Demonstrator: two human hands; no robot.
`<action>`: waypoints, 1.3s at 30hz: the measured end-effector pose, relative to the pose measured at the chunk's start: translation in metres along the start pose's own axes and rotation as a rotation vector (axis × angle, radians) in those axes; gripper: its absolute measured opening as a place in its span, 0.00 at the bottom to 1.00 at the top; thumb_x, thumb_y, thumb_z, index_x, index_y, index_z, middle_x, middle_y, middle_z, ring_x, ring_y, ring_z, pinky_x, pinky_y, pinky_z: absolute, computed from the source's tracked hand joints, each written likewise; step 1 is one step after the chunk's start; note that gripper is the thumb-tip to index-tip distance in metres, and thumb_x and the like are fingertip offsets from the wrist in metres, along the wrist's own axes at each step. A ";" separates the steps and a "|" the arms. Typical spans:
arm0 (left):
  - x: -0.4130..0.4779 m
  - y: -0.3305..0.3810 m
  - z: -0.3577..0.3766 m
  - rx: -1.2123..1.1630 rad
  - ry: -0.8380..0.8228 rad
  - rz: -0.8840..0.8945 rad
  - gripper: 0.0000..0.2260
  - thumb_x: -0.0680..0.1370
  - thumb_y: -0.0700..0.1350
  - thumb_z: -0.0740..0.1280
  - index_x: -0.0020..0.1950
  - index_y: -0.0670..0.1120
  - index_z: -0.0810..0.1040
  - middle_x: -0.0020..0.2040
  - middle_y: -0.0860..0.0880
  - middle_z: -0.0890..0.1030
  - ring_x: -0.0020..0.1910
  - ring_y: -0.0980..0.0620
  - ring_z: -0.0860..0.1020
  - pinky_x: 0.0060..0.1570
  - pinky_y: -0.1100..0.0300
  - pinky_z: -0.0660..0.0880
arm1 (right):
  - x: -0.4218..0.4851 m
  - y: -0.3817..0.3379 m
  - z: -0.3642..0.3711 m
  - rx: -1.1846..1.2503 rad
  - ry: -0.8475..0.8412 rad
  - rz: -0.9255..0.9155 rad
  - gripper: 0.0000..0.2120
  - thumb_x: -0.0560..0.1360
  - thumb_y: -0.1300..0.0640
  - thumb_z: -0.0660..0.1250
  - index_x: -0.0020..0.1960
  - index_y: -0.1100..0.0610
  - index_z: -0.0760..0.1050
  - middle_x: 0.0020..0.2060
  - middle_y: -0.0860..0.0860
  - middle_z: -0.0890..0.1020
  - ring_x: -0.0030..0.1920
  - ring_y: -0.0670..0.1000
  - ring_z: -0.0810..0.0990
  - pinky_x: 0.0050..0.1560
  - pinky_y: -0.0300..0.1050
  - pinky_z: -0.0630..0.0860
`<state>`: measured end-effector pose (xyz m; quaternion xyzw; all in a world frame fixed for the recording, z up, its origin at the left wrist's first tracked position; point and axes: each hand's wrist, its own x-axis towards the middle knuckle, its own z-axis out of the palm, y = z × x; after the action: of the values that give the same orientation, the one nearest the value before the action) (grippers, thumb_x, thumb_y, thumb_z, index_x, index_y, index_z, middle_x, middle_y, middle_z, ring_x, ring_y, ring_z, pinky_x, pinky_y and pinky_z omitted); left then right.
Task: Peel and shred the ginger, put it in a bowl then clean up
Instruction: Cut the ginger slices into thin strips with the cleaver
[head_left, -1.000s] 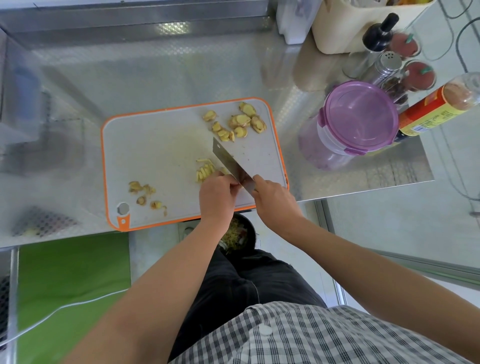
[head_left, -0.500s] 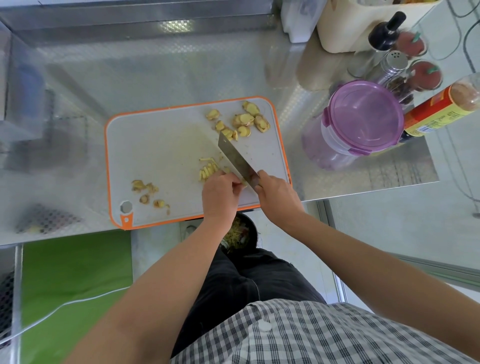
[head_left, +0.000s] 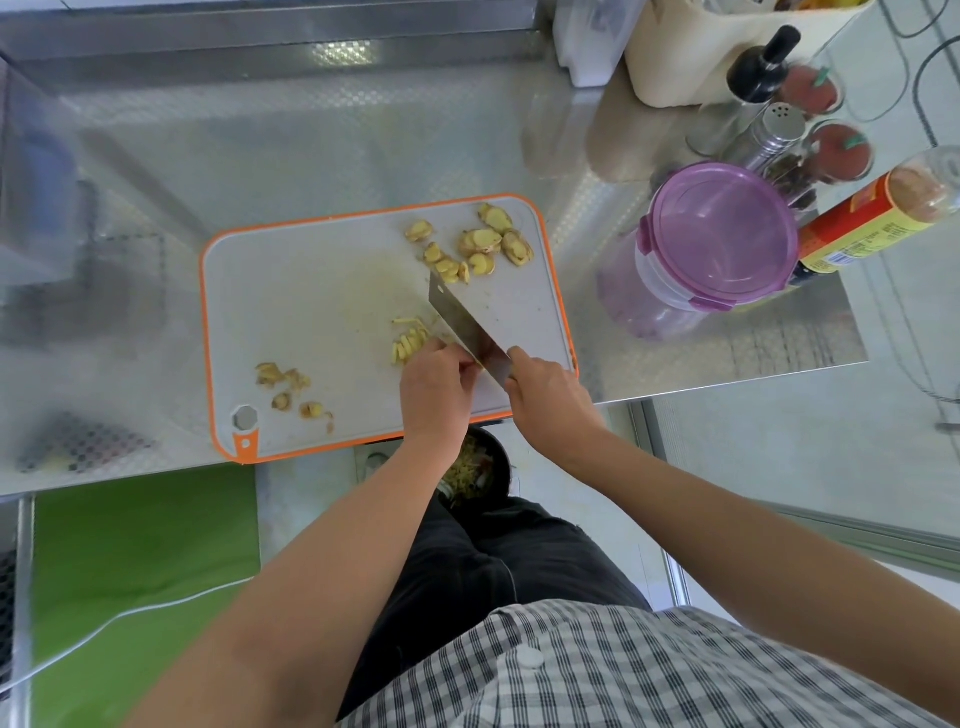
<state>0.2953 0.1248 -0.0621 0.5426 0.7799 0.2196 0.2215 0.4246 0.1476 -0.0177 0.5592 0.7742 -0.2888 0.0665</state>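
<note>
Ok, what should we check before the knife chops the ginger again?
1. Right hand gripping the knife: ok.
2. Left hand fingers tucked away from the blade: cannot tell, the fingertips are hidden under the hand.
3. Cutting board lying flat on the table: ok.
4. Cut shreds on the far side of the blade from the right hand: ok.
5. Peel scraps kept apart from the shreds: ok.
6. Bowl ready for the shreds: cannot tell; a dark container shows below the table edge, half hidden by the arm.
</note>
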 end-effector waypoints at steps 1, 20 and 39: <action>0.000 0.000 0.000 -0.002 0.006 -0.002 0.02 0.74 0.39 0.71 0.42 0.43 0.84 0.41 0.45 0.81 0.39 0.47 0.77 0.38 0.59 0.70 | 0.001 -0.001 0.002 -0.008 0.001 0.006 0.06 0.80 0.63 0.54 0.56 0.60 0.66 0.39 0.54 0.72 0.40 0.59 0.73 0.36 0.50 0.68; 0.001 -0.001 -0.001 0.005 -0.022 -0.013 0.04 0.74 0.39 0.69 0.43 0.44 0.84 0.41 0.45 0.81 0.41 0.46 0.77 0.41 0.58 0.70 | 0.000 -0.006 0.008 0.041 0.018 0.029 0.04 0.81 0.60 0.55 0.54 0.60 0.66 0.39 0.54 0.72 0.39 0.58 0.71 0.36 0.50 0.69; 0.004 -0.007 -0.007 0.098 -0.020 0.072 0.01 0.74 0.41 0.69 0.44 0.45 0.78 0.40 0.48 0.77 0.41 0.48 0.75 0.35 0.54 0.72 | -0.003 0.017 -0.002 0.051 0.167 0.083 0.04 0.79 0.62 0.55 0.52 0.60 0.66 0.36 0.53 0.70 0.35 0.59 0.72 0.33 0.49 0.66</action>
<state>0.2846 0.1256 -0.0606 0.5828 0.7674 0.1836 0.1945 0.4414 0.1501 -0.0211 0.6143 0.7457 -0.2578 -0.0008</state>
